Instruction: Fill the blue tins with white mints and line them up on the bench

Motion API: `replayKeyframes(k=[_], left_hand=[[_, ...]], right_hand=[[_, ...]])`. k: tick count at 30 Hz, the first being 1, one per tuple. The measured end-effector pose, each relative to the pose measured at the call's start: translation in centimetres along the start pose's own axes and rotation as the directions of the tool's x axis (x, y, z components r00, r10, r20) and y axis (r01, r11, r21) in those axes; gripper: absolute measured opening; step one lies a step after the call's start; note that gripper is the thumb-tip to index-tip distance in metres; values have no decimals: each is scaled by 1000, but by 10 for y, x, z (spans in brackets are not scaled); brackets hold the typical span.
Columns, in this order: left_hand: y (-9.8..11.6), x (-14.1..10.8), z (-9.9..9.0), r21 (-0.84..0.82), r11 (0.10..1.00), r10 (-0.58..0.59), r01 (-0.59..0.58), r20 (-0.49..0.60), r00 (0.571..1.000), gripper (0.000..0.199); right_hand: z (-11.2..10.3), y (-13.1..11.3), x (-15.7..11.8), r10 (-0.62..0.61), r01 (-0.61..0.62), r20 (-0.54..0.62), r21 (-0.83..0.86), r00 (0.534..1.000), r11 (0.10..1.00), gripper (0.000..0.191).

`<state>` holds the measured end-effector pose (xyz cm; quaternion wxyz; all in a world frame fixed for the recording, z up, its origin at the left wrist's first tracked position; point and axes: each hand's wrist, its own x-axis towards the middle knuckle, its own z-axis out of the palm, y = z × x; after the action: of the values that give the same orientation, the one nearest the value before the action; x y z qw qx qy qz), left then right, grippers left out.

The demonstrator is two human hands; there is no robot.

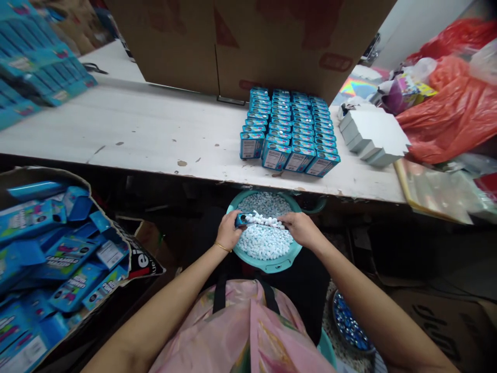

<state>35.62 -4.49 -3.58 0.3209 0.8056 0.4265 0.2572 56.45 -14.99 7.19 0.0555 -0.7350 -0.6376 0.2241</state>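
A turquoise basin [272, 267] full of small white candies [266, 244] sits below my hands at the bench's front edge. My left hand [229, 231] is closed round a small blue box [240, 220], its end turned toward the right. In my right hand [305, 228] is the right end of a narrow scoop [262, 221] heaped with the same white pieces. The scoop lies level over the basin, its left end at the mouth of the blue box. Whether any pieces are inside the box cannot be seen.
On the white bench [155, 124] stand rows of upright blue boxes [293, 132] before a large carton [272, 41]. White cartons [373, 132] and red plastic bags [450, 103] lie right. A sack of blue boxes [58, 248] is at left; a bowl of blue pieces [351, 321] sits low right.
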Motion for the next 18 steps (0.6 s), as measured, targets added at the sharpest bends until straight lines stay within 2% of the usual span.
replayKeyframes(k=[3,5,8,11,13,15,18], left_hand=[[6,-2,8,0,999,45,-45,34,998,42],[6,-3,11,-1,998,63,-63,48,997,42],[4,-5,13,-6,998,70,-70,46,997,42],[1,-5,12,-12,998,64,-64,27,998,42],[-1,-5,11,-23,998,57,-56,17,998,42],[-4,-4,9,-43,998,40,-40,8,999,41],[-12,-3,8,-88,996,5,-5,-3,1000,41]], right_hand=[[-18,-26,0,39,-20,63,-267,997,964,37],[-23,-42,2,57,-24,81,-361,995,932,34],[-28,-61,3,16,19,83,-403,996,915,29],[-34,-68,2,-21,49,72,-408,997,912,27],[-35,-60,-1,2,20,52,-411,999,911,27],[-32,-40,-6,38,-18,44,-386,998,922,30],[-9,3,-10,124,-105,41,-318,991,942,36]])
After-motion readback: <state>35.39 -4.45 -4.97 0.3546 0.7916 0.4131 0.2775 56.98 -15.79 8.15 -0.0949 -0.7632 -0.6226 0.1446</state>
